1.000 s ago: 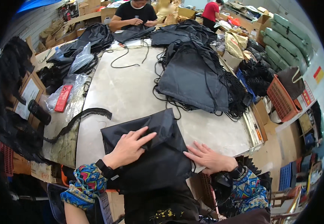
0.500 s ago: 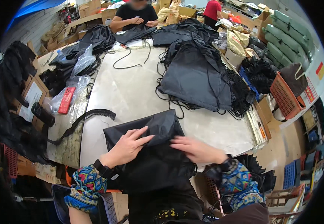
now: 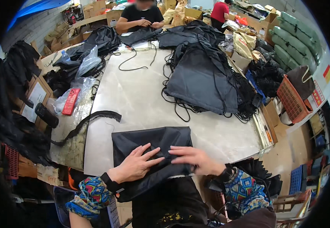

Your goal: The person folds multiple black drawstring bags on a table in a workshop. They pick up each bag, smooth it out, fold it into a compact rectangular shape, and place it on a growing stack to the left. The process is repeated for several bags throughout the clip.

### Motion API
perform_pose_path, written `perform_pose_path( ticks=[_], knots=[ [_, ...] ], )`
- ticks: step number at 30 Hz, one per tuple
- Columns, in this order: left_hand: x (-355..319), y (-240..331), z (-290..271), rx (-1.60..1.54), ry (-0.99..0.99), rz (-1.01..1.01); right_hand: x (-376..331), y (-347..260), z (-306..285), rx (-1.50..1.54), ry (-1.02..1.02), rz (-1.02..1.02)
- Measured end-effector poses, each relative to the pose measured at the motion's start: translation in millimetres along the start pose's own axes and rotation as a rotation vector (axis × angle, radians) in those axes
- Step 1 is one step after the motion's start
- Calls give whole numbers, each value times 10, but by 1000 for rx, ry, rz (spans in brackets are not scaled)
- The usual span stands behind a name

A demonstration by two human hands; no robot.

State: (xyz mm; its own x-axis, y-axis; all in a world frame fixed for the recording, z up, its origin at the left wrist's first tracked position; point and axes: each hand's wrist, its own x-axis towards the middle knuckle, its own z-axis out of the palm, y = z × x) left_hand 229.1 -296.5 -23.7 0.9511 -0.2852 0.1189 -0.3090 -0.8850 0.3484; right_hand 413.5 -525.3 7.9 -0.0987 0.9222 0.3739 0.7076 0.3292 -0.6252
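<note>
A piece of thin black fabric [image 3: 150, 138], flat and roughly rectangular at its far part, lies at the near edge of the pale worktable [image 3: 142, 95]. Its near part hangs over that edge toward my lap. My left hand [image 3: 134, 164] rests on the fabric with fingers spread, palm down. On the right side of the cloth, my right hand [image 3: 195, 159] lies with its fingers stretched out, slightly blurred. Neither hand grips the cloth. Beyond, to the right, a stack of black drawstring bags [image 3: 205, 81] covers part of the table, cords trailing from its sides.
At left lie a red phone [image 3: 70, 102], clear plastic bags [image 3: 87, 62] and a black strip [image 3: 85, 123]. A person in black [image 3: 141, 19] handles black fabric across the table. An orange basket [image 3: 292, 99] and green bundles [image 3: 296, 40] stand at right.
The fabric's far part has been drawn nearer and now lies flatter and straighter. Both hands have moved toward me, the left also slightly to the right. The view has shifted a little.
</note>
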Motion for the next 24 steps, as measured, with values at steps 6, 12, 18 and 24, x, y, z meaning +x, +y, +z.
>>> perform_pose_path(
  ticks=[6, 12, 18, 24],
  knots=[
    [-441, -346, -219, -1291, 220, -468, -23, 280, 307, 316, 315, 693],
    [-902, -27, -218, -1238, 372, -446, 94, 326, 345, 613, 549, 885],
    [-567, -81, 231, -882, 891, -862, 201, 408, 391, 711, 675, 914],
    [-369, -59, 45, 68, 502, -1083, 272, 504, 325, 689, 627, 1053]
  ],
)
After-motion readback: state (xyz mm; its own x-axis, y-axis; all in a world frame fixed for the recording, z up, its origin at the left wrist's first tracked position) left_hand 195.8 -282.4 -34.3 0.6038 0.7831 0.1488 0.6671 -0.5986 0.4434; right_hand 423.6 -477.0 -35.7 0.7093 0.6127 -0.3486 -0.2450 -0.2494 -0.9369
